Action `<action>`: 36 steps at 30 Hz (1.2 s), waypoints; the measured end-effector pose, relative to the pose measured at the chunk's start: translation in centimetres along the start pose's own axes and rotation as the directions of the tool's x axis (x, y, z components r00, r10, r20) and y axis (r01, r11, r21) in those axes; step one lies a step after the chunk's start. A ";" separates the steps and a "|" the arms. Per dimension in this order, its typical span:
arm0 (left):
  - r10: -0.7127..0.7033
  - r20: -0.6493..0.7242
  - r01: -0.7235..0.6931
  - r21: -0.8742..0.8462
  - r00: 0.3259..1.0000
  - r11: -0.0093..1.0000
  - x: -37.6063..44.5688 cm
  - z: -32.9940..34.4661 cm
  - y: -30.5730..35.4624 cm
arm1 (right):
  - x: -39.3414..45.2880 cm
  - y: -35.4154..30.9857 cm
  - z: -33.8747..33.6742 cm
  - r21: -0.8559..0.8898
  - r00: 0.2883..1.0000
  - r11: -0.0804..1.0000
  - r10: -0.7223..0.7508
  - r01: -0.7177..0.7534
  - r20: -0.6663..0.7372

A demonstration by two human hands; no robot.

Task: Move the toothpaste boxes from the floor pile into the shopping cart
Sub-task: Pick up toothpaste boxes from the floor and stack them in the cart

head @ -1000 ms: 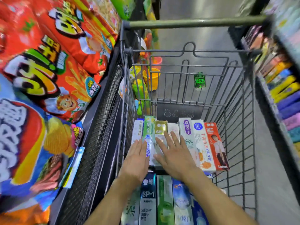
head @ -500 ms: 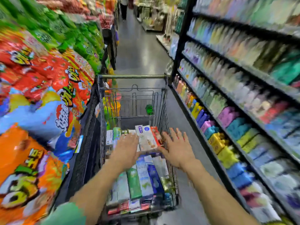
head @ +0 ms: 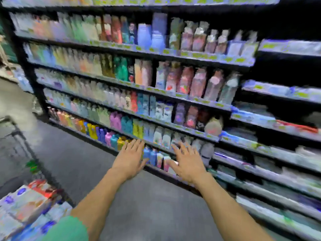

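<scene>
Grey aisle floor (head: 142, 202) lies beneath two empty hands, left hand (head: 129, 158) and right hand (head: 188, 164), fingers spread, reaching out towards blurred shelves (head: 173, 101), likely seeking more stock; toothpaste boxes (head: 26, 206) sit piled in the shopping cart (head: 20, 136) at lower left; no floor pile is visible

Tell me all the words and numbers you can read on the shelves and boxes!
None can be read: the picture is smeared by motion.
Shelf price tags: green blurs only.
Bottles and pouches: labels too blurred.
Toothpaste boxes in the shopping cart: coloured patches, no letters.
</scene>
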State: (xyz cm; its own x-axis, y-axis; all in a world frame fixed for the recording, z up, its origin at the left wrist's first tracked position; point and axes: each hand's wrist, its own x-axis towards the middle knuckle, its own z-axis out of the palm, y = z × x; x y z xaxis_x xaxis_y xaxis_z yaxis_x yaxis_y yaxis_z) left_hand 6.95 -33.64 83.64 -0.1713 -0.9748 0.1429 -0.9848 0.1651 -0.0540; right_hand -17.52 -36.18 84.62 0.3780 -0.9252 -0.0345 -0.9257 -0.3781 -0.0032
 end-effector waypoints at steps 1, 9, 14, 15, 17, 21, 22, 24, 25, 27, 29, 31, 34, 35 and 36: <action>0.067 0.004 -0.066 -0.027 0.998 0.997 1.9 0.3 3.5 | -1.8 3.9 0.4 0.007 0.997 0.997 0.079 -0.079 0.004; 0.512 0.064 -0.507 -0.080 0.857 0.858 11.5 2.0 36.6 | -21.8 31.5 3.6 0.075 0.799 0.795 0.598 -0.602 0.070; 0.735 0.052 -0.729 -0.094 0.676 0.678 11.9 2.4 55.4 | -35.8 42.0 5.5 0.092 0.565 0.558 0.819 -0.825 0.104; 0.769 0.057 -0.764 -0.095 0.636 0.639 11.6 2.5 58.5 | -38.3 43.3 6.0 0.096 0.517 0.509 0.848 -0.856 0.115; 0.828 0.073 -0.822 -0.101 0.556 0.561 11.0 3.1 64.1 | -42.8 45.1 6.9 0.094 0.422 0.412 0.896 -0.906 0.140; 0.914 0.113 -0.909 -0.116 0.389 0.401 9.8 3.7 73.2 | -49.9 47.1 9.3 0.123 0.230 0.210 0.956 -0.970 0.183; 0.931 0.113 -0.928 -0.104 0.347 0.359 9.7 3.9 75.2 | -51.3 47.4 9.8 0.138 0.182 0.157 0.964 -0.978 0.192; 0.954 0.113 -0.954 -0.086 0.277 0.287 9.5 4.4 78.8 | -53.5 48.1 10.6 0.153 0.099 0.066 0.972 -0.986 0.213; 0.963 0.120 -0.964 -0.079 0.243 0.253 9.5 4.8 80.6 | -54.5 48.6 11.0 0.152 0.059 0.025 0.972 -0.988 0.228; 0.973 0.145 -0.975 -0.108 0.178 0.195 10.0 6.1 84.6 | -55.9 50.3 11.7 0.147 -0.019 -0.060 0.964 -0.987 0.265; 0.980 0.159 -0.979 -0.142 0.122 0.145 11.1 7.4 88.4 | -56.7 52.5 12.7 0.139 -0.087 -0.131 0.955 -0.982 0.285; 0.981 0.175 -0.983 -0.152 0.078 0.105 12.5 9.0 92.1 | -57.0 55.1 13.9 0.130 -0.143 -0.188 0.945 -0.974 0.294; 0.974 0.227 -0.982 -0.177 0.018 0.059 15.1 11.8 97.4 | -56.4 59.5 16.4 0.119 -0.189 -0.241 0.923 -0.963 0.334; 0.970 0.242 -0.981 -0.188 0.003 0.050 16.0 12.9 99.0 | -56.2 61.1 17.4 0.117 -0.196 -0.251 0.915 -0.961 0.353; 0.966 0.259 -0.976 -0.214 -0.009 0.048 16.8 14.1 100.6 | -55.8 62.7 18.5 0.121 -0.205 -0.266 0.906 -0.956 0.369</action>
State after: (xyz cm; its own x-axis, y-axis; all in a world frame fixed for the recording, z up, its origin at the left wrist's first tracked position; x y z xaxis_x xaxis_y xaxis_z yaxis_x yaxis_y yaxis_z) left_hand -94.59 -35.55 66.72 -0.9420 0.1292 -0.3099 0.1132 0.9912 0.0691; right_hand -96.87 -7.61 67.88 -0.9203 -0.1407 -0.3651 -0.1167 0.9894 -0.0869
